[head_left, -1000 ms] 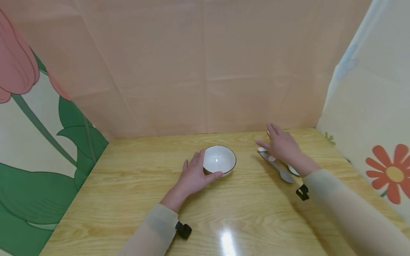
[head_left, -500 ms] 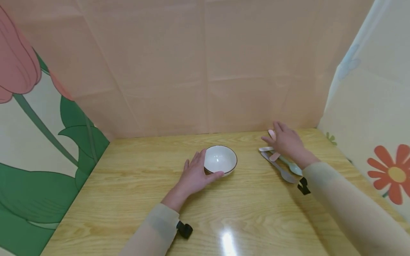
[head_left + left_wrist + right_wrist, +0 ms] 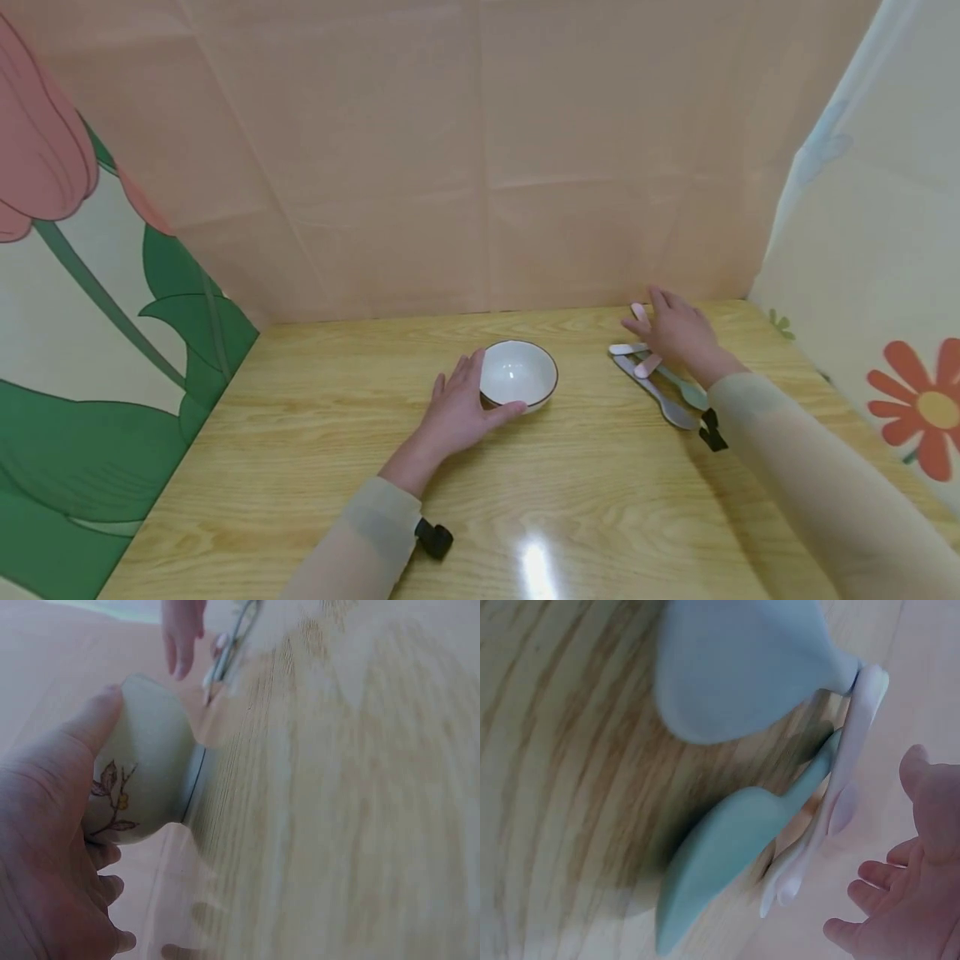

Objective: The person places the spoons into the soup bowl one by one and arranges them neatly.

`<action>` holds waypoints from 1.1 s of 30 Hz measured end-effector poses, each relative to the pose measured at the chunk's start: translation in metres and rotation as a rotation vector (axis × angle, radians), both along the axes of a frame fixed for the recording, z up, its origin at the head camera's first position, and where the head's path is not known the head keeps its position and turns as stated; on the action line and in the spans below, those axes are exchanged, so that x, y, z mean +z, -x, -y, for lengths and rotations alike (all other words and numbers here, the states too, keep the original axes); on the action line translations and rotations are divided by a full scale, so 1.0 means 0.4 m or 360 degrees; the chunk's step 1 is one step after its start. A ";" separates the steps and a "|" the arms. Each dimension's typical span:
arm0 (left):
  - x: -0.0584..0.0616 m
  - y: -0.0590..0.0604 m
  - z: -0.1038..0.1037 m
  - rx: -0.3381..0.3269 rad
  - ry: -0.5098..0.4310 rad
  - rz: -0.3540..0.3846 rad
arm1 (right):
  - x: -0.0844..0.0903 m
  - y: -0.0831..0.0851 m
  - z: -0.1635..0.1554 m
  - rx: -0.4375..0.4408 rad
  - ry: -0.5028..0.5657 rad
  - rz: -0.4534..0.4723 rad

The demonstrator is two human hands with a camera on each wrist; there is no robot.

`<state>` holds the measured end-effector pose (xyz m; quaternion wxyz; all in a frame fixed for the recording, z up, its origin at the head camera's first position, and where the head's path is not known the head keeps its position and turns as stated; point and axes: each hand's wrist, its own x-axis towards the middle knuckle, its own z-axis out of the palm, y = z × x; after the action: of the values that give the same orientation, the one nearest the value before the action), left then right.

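Where the spoons (image 3: 660, 379) lie in a loose bundle on the right half of the table (image 3: 300, 467), their long axes run on a slant — handle ends toward the far left, bowls toward the near right. A grey one (image 3: 656, 393) is seen on the near side with a pale green one (image 3: 678, 385) just beside it; a pink handle (image 3: 648, 365) and a white handle end (image 3: 627, 348) are crossed over them at the far end. In the right wrist view the grey bowl (image 3: 742, 664), the green bowl (image 3: 720, 851) and a pale handle (image 3: 840, 802) are shown overlapping, touching one another.

The right hand (image 3: 675, 333) is placed directly over the handle ends, so the bundle extends from the fingers back toward the wrist. Its fingers (image 3: 877, 881) are seen loosely spread and slightly bent; nothing is gripped, and whether the tips rest on the handles cannot be told. This hand is by far the nearer to the spoons.

The bowl (image 3: 518, 374) — white inside, dark-rimmed, with a leaf sprig on its outer wall (image 3: 112, 802) — is set upright near the table's middle, well apart from the spoons. It is held at its near-left side by the left hand (image 3: 457, 412), thumb along the front wall and fingers curled round the far side.
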<state>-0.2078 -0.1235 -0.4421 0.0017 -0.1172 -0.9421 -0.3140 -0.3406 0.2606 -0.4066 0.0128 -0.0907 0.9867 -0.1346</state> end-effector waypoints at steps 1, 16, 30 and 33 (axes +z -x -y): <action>-0.001 0.000 0.000 0.0002 0.0004 -0.0001 | -0.002 0.004 -0.001 -0.0003 -0.0004 0.0000; -0.003 -0.004 -0.005 -0.0012 -0.0018 -0.0005 | -0.045 0.049 -0.024 -0.0051 -0.0034 0.0044; -0.002 -0.006 -0.004 -0.0023 -0.0026 -0.0017 | -0.067 0.049 -0.019 -0.0090 0.0037 -0.0022; -0.005 -0.004 -0.002 -0.0020 -0.0018 -0.0012 | -0.069 0.049 -0.020 -0.0073 0.0021 -0.0036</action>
<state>-0.2062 -0.1225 -0.4443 0.0040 -0.1244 -0.9396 -0.3189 -0.3604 0.2687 -0.4342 -0.0020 -0.0695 0.9877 -0.1402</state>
